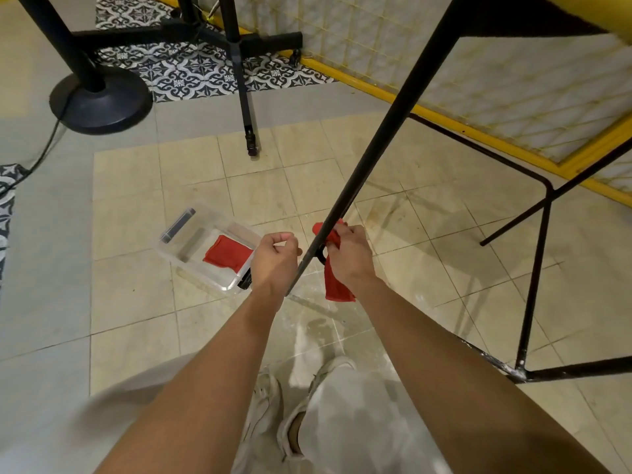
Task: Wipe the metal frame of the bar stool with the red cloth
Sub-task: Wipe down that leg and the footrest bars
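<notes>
The bar stool's black metal frame fills the right half of the view. One long leg (376,145) slants down from the top right to the floor between my hands. My right hand (349,256) grips a red cloth (337,285) wrapped around the lower end of that leg, and the cloth's tail hangs below my fist. My left hand (275,260) is just left of the leg with its fingers curled, holding nothing and not touching the leg. Lower crossbars (533,278) of the frame stand to the right.
A clear plastic box (191,251) on the tiled floor left of my hands holds another red cloth (227,251). A black round stand base (101,99) and a tripod leg (244,107) are at the back. A yellow-framed panel (478,131) runs along the right.
</notes>
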The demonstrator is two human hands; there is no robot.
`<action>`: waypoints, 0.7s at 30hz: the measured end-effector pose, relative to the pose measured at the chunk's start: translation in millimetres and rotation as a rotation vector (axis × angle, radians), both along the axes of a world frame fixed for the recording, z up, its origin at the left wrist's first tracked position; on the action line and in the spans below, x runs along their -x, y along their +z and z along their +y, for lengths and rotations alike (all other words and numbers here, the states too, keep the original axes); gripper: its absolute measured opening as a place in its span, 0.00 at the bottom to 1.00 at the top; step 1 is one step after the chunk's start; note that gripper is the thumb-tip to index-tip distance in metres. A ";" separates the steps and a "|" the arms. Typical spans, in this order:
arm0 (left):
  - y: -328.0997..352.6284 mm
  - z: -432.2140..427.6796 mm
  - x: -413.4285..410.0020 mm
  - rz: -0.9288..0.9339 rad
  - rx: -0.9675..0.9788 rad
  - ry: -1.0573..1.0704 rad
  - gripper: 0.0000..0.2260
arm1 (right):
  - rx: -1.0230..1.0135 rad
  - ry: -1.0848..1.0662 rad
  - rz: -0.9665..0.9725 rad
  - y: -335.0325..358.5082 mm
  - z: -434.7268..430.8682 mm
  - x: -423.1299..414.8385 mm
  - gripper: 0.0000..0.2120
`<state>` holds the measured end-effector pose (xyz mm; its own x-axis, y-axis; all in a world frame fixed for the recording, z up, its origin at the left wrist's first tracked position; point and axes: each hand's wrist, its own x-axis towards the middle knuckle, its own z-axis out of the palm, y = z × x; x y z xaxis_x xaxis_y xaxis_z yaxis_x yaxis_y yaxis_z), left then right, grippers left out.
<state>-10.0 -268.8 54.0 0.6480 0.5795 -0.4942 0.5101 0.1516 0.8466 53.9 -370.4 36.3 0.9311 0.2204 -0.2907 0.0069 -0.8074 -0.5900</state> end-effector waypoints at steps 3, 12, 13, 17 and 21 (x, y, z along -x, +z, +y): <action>-3.8 2.3 -4.7 0.020 0.011 0.006 0.06 | 0.103 0.026 -0.009 -8.9 6.8 3.6 0.17; -7.9 2.6 -10.9 0.024 0.033 0.018 0.08 | 0.093 0.144 0.033 3.2 -12.1 -6.4 0.14; -7.9 2.7 -10.7 0.024 0.034 0.016 0.08 | 0.095 0.113 0.025 4.0 -9.7 -9.0 0.14; -7.7 4.2 -7.9 0.040 0.018 0.001 0.07 | 0.096 0.086 -0.011 -1.1 3.6 0.3 0.13; -8.6 6.3 -7.1 0.044 0.003 0.010 0.08 | 0.142 0.151 -0.072 -1.7 1.2 11.0 0.14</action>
